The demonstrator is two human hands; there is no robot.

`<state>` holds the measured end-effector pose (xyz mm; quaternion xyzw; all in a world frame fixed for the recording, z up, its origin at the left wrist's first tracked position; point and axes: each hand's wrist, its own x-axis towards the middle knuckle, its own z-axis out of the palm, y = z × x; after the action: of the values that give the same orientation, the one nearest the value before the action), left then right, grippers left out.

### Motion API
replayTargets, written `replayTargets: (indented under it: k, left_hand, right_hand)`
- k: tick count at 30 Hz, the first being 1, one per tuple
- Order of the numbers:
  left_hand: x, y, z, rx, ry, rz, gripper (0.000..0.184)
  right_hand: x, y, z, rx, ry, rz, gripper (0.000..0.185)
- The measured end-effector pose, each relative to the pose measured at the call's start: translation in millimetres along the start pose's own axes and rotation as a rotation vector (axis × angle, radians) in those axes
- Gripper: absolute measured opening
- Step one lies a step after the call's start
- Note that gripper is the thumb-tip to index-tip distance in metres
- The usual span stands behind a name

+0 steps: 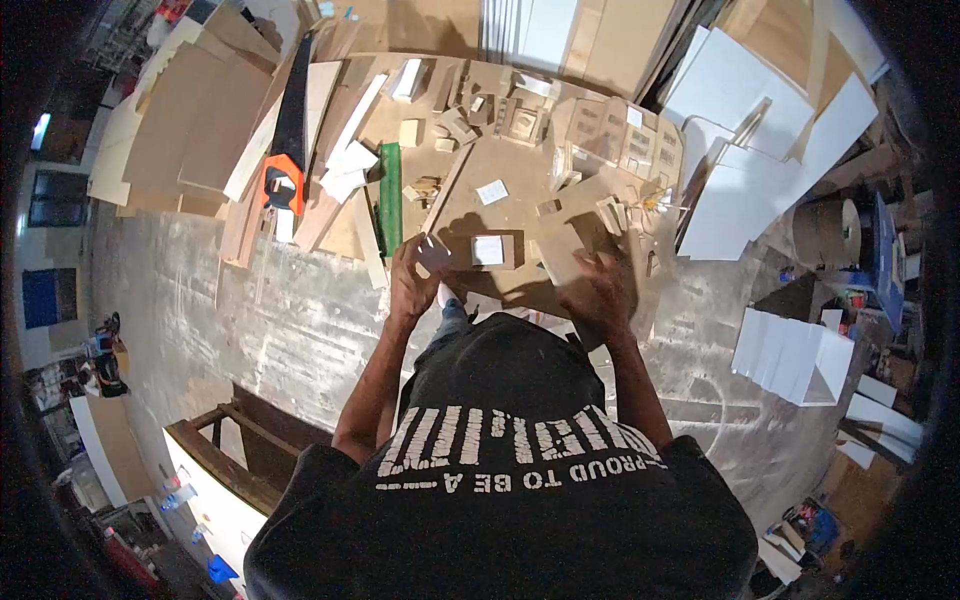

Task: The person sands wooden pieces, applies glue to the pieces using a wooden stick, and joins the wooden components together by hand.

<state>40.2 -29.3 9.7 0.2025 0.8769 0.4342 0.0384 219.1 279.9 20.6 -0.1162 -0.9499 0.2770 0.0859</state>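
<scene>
My left hand [406, 287] is closed around a small flat greyish-brown piece [434, 252], held over the near edge of the worktable [500, 215]. Beside that piece lies a brown block with a white paper label [488, 250] on it. My right hand [600, 295] is in shadow, over the near end of a brown board [577, 240]. Its fingers look spread, and whether they press on the board is hard to see. A green strip [390, 200] lies just beyond my left hand.
An orange-handled handsaw [283, 183] lies at the left on long wood strips. Small wood blocks [457, 125] and a white paper slip [491, 192] are spread over the table. White panels [745, 190] lean at the right. A white box [793, 355] stands on the floor.
</scene>
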Motion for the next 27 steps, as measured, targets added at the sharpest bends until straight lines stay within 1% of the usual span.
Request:
replayTargets:
  k: [2, 5, 8, 9, 10, 12, 17, 20, 21, 23, 25, 26, 27]
  left_hand:
    - [-4.2, -7.6, -5.7, 0.111, 0.055, 0.061, 0.061]
    - [-5.0, -16.7, -16.2, 0.175, 0.074, 0.083, 0.057]
    - [-4.0, -25.9, -26.8, 0.088, 0.059, 0.032, 0.057]
    - [-1.1, -35.0, -26.1, 0.145, 0.107, 0.050, 0.056]
    - [-1.3, -43.8, -27.2, 0.131, 0.102, 0.032, 0.057]
    - [0.7, -57.9, -32.7, 0.104, 0.093, 0.000, 0.057]
    - [12.3, -82.3, -42.8, 0.076, 0.056, 0.060, 0.059]
    - [19.4, -65.4, -44.6, -0.011, 0.080, -0.040, 0.060]
    - [21.8, -53.5, -46.4, 0.019, 0.034, -0.024, 0.055]
    - [26.9, -50.2, -35.6, 0.022, -0.046, 0.151, 0.052]
    - [33.4, -40.0, -20.2, -0.002, -0.132, 0.303, 0.049]
    - [36.9, -24.1, -10.1, -0.033, -0.204, 0.410, 0.052]
    - [40.9, -14.1, 1.0, 0.008, -0.290, 0.451, 0.048]
  right_hand:
    - [18.0, -16.5, -7.7, -0.015, -0.072, 0.053, 0.072]
    - [26.2, -17.2, -3.7, -0.158, -0.072, 0.038, 0.072]
    - [28.2, -21.7, 9.3, -0.177, -0.041, 0.070, 0.070]
    - [27.7, -19.6, 15.1, -0.214, 0.034, -0.006, 0.070]
    - [27.6, -15.3, 19.4, -0.253, 0.109, -0.082, 0.069]
    - [26.2, -14.4, 30.2, -0.285, 0.151, -0.121, 0.068]
    - [26.8, -27.8, 36.1, -0.304, 0.034, -0.002, 0.063]
    - [33.1, -29.7, 44.2, -0.075, 0.106, 0.042, 0.054]
    - [34.6, -28.8, 53.5, -0.138, 0.033, 0.051, 0.048]
    - [38.4, -25.7, 72.9, -0.264, -0.114, 0.055, 0.038]
    - [50.3, -53.0, 73.9, -0.245, 0.019, 0.027, 0.037]
    - [55.2, -61.2, 73.9, -0.232, 0.079, 0.002, 0.037]
    - [59.7, -63.2, 72.7, -0.212, 0.139, -0.029, 0.037]
